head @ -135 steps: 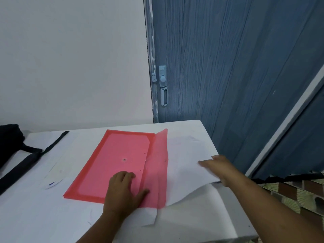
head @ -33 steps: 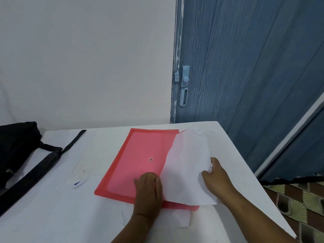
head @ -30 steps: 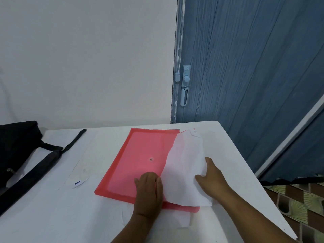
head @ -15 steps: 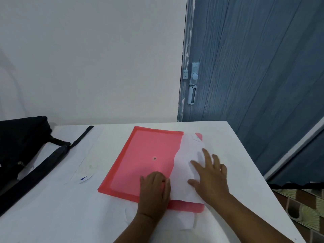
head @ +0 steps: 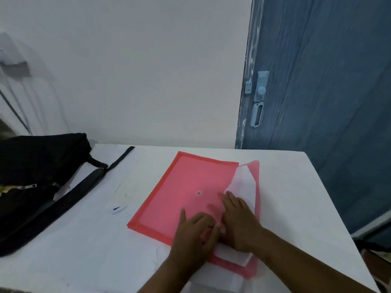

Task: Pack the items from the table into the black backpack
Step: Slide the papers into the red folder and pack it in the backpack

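Note:
A red translucent plastic folder (head: pixel 186 187) lies flat in the middle of the white table (head: pixel 84 240), its flap open to the right. A white sheet of paper (head: pixel 243 187) sticks partly out of the folder's right opening. My right hand (head: pixel 239 220) lies flat on the paper with straight fingers, pressing it leftward into the folder. My left hand (head: pixel 194 233) rests on the folder's near edge, its fingertips at the opening beside my right hand. The black backpack (head: pixel 31 176) lies at the table's left end, a zipper showing.
A black strap (head: pixel 84 187) runs from the backpack across the table. A small white slip with a blue mark (head: pixel 118 208) lies left of the folder. More white paper (head: pixel 215 284) shows under my arms. A blue door (head: pixel 317 81) stands right, beyond the table's edge.
My right hand has pushed the white sheet further left into the folder, so less paper shows. The left hand shifted to the folder's opening. The view has swung left, showing more backpack.

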Demonstrator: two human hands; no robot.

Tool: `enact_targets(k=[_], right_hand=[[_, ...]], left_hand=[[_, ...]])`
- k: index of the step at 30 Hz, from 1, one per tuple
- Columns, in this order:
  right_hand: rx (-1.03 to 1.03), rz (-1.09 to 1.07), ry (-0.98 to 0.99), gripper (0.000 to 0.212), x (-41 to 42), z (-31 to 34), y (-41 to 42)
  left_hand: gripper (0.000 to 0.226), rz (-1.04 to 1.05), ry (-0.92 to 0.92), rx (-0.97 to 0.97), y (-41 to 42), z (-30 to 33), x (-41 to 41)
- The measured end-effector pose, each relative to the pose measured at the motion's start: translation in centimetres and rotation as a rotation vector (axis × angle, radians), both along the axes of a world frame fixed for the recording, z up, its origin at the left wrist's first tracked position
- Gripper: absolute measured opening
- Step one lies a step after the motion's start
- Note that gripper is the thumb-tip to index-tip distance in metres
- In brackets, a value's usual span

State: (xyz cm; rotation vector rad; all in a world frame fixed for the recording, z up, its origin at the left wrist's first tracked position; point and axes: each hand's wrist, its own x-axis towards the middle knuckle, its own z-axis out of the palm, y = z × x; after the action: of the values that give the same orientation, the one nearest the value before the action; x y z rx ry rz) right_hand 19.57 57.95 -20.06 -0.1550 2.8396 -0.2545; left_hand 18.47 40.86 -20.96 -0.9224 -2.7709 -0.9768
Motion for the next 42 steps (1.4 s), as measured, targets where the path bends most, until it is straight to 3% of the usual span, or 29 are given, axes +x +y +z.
enact_targets(k=[2,4,7,8,10,11,13,15,17,23,26,29,31,33,38,42], right_hand=[[0.069,0.081,-0.012,0.100,-0.8,-0.8,0.1],[0.068,0.100,-0.020,0.088,-1.4,-1.3,0.6],[-0.007,0.111,0.005,0.088,-1.8,-1.5,1.4],[-0.025,0.110,0.026,0.087,-1.8,-1.7,1.7],[-0.069,0.087,0.055,0.089,-1.8,-2.1,2.2],[-0.089,0.079,0.054,0.093,-1.8,-2.2,2.4],[-0.128,0.070,0.056,0.098,-1.9,-2.2,2.7],[-0.155,0.051,0.044,0.104,-2.1,-1.9,2.8],[-0.174,0.016,0.025,0.107,-2.2,-1.9,2.6],[0.049,0.081,0.059,0.088,-3.7,-2.7,2.3],[-0.159,0.094,0.050,0.080,-3.9,-2.7,2.0],[-0.386,0.063,0.398,0.063,-3.6,-4.1,2.3],[-0.307,0.080,0.544,0.046,-3.5,-5.7,3.0],[-0.208,0.126,0.469,0.046,-3.5,-6.5,3.0],[-0.241,0.088,0.352,0.061,-3.8,-5.4,2.4],[-0.369,0.053,0.466,0.069,-3.3,-5.2,2.1]], left_hand=[[0.033,0.030,-0.157,0.174,0.0,1.1,0.1],[0.027,0.206,-0.347,0.444,0.0,2.7,-0.3],[0.026,0.499,-0.663,0.930,-1.1,4.6,-2.2],[0.023,0.568,-0.715,1.001,-1.9,4.9,-2.9],[0.012,0.677,-0.573,0.840,-3.8,4.6,-4.2],[0.005,0.715,-0.433,0.660,-5.1,3.9,-4.9],[0.018,0.725,-0.219,0.243,-7.5,2.6,-6.2],[0.045,0.714,-0.224,-0.117,-9.5,1.2,-7.1],[0.057,0.705,-0.291,-0.301,-10.5,0.2,-7.3],[0.043,0.484,-0.117,-0.327,-12.4,-0.7,-9.2],[0.050,0.329,-0.021,-0.205,-13.8,-1.3,-10.6],[0.037,0.287,0.044,-0.018,-14.6,-2.6,-11.0],[0.029,0.280,0.019,0.028,-14.9,-3.2,-11.4],[0.027,0.259,0.017,0.046,-15.2,-3.4,-11.6],[0.015,0.263,-0.033,0.104,-15.3,-3.2,-11.5],[0.019,0.265,-0.034,0.099,-15.5,-3.7,-11.6]])
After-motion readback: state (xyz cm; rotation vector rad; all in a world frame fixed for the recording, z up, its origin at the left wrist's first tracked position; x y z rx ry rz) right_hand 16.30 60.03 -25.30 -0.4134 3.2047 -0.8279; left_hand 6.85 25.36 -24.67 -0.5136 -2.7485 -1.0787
